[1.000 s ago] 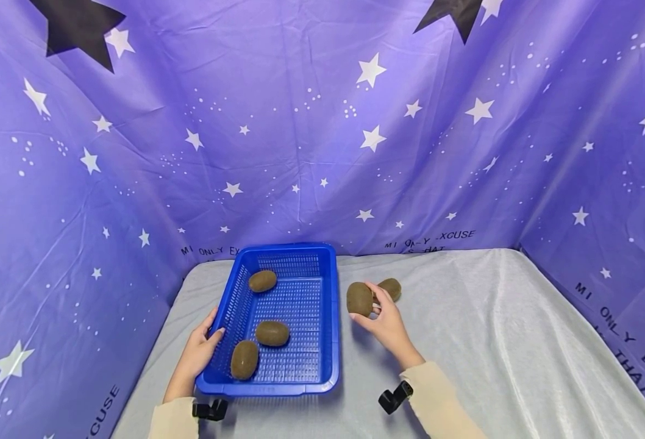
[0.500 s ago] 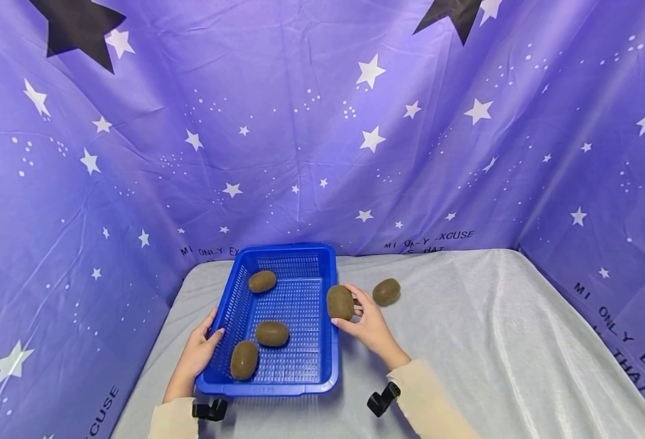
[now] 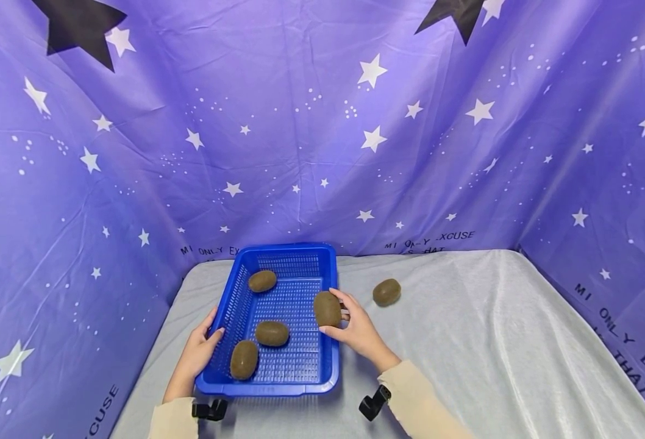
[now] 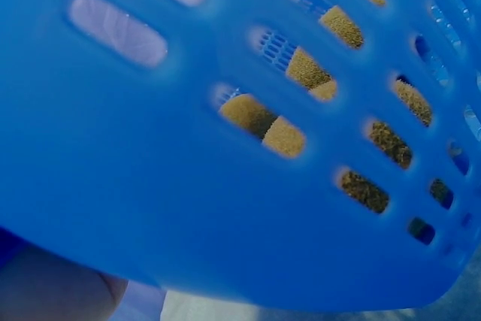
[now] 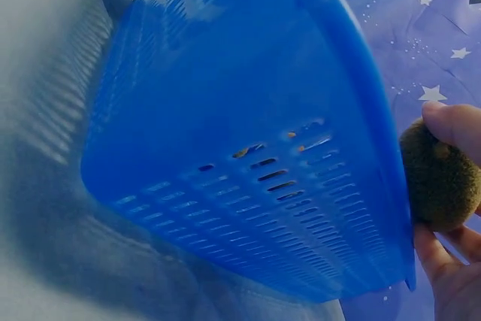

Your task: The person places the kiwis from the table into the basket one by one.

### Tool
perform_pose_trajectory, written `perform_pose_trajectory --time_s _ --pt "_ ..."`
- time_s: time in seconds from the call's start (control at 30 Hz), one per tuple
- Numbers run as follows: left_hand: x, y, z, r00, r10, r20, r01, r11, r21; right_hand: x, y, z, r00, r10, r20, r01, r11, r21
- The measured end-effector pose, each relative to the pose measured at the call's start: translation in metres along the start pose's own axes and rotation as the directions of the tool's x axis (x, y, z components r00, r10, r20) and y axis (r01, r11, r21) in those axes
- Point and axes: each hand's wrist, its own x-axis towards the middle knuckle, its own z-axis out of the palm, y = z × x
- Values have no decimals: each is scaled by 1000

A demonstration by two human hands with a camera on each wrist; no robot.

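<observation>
A kiwi [image 3: 327, 309] is held between the thumb and fingers of my right hand [image 3: 358, 329], over the right rim of a blue plastic basket [image 3: 330, 366]. The right wrist view shows this brown, fuzzy kiwi [image 5: 442, 178] beside the basket's rim. My left hand [image 3: 195, 350] grips the basket's left rim. Inside the basket lie three more kiwis: one at the back [image 3: 263, 281], one near the middle [image 3: 272, 333] and one at the front left [image 3: 244, 360]. In the left wrist view, the slotted basket wall [image 4: 150, 171] hides most of what is behind it.
Another kiwi [image 3: 386, 292] lies on the grey cloth-covered table [image 3: 492, 341], right of the basket. Purple star-patterned curtains [image 3: 300, 122] enclose the table at the back and on both sides.
My right hand has carried its kiwi leftward, from beside the loose kiwi to over the basket's right rim. The left hand and the basket have stayed in place.
</observation>
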Motion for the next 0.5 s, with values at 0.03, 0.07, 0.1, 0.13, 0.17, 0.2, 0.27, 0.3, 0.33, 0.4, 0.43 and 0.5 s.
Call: perform_pose_trajectory --time_s 0.03,0.07,0.1,0.13,0.17,0.2,0.27,0.3,0.33,0.4,0.43,0.5 --pt "0 0 0 1000 0 1 0 1000 -1 0 -1 0 1000 -2 4 2 1000 4" --pt "0 0 0 1000 3 3 -3 1000 0 0 3 1 1000 -2 6 2 1000 15" --pt "-1 1 0 1000 3 3 -3 1000 -2 1 8 2 1000 -4 8 4 1000 25" --pt "-1 1 0 1000 3 3 -3 1000 -3 2 15 4 1000 -5 8 5 999 32" --pt "-1 1 0 1000 0 2 0 1000 -7 3 22 5 1000 -6 9 6 999 40" --pt "-1 1 1 1000 1 1 -1 1000 -9 4 29 6 1000 -10 8 10 999 50" --pt "-1 3 1 1000 2 -1 -2 1000 -9 5 38 6 1000 -17 2 17 998 63" --pt "-1 3 0 1000 1 -2 -1 1000 -11 5 40 5 1000 -22 -5 22 998 58" --pt "-1 4 0 1000 0 -2 0 1000 -11 5 43 4 1000 -25 -15 26 998 58" --pt "-1 5 0 1000 -2 -2 2 1000 -11 5 47 0 998 -42 -47 45 997 56" --pt "-2 5 0 1000 -3 -2 3 1000 -12 5 49 -2 997 -46 -66 49 998 43" --pt "-2 5 0 1000 -6 0 6 1000 -13 6 53 -7 992 -60 -110 63 998 26"
